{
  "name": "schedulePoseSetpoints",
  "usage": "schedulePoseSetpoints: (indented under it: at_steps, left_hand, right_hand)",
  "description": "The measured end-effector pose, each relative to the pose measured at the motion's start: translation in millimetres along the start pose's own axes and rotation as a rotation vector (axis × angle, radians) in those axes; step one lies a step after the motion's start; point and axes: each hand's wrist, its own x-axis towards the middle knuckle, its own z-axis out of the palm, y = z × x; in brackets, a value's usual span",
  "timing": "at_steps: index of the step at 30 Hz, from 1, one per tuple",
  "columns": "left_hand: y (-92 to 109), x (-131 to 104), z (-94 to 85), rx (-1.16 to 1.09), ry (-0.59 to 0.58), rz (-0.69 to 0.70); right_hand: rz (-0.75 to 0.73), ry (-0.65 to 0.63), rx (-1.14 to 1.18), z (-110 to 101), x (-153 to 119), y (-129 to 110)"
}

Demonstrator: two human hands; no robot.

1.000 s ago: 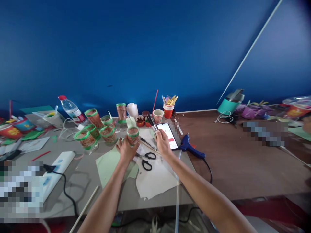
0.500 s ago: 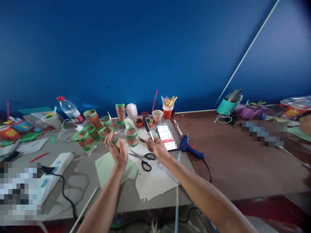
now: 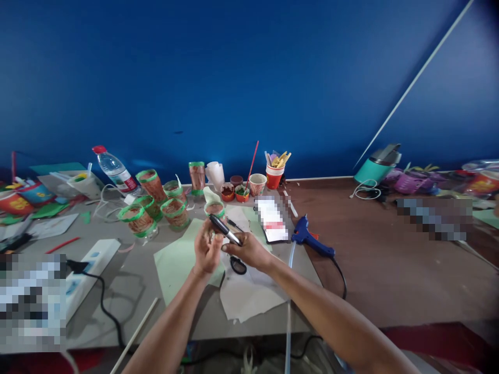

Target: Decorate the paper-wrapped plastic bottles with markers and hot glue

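Note:
A black-and-silver marker [image 3: 230, 232] is held by my right hand [image 3: 251, 250], slanting up to the left with its black end over my left fingers. My left hand [image 3: 207, 248] is half curled beside it, thumb apart from the fingers; whether it touches the marker is unclear. Just behind my left hand stands a small brown cup with a green rim [image 3: 214, 209], its lower part hidden. Under my hands lie scissors [image 3: 238, 265], mostly covered, only a black handle loop showing. They rest on white paper [image 3: 253, 296], next to a pale green sheet [image 3: 175, 259].
Several green-rimmed brown cups [image 3: 175, 213] stand at left, near a tilted water bottle [image 3: 115, 171]. A phone [image 3: 273, 218] and a blue glue gun [image 3: 312, 237] lie to the right. Paint cups [image 3: 242, 194] sit behind. A white power strip [image 3: 93, 270] is at left.
My left hand has moved right, away from the cups, up to the marker. The marker has tipped lower toward the left, and my right hand has come down over the scissors.

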Motion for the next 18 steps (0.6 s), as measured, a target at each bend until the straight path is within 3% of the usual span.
schedulePoseSetpoints:
  at_steps: [3,6,11,18]
  left_hand:
    - [0,2,2.4,-0.138,0.033,-0.185]
    - [-3,6,0.5,-0.252,0.003,-0.293]
    - [-8,9,-3.2,-0.280,-0.119,-0.387]
    - [-13,5,-5.9,-0.302,-0.184,-0.442]
  right_hand:
    - [0.011,-0.030,-0.084,-3,-2,-5]
    - [-0.049,-0.049,-0.012,-6,-4,-9]
    - [-0.108,-0.098,0.263,-6,-3,-7]
    - [-0.188,-0.074,0.377,-3,0,-5]
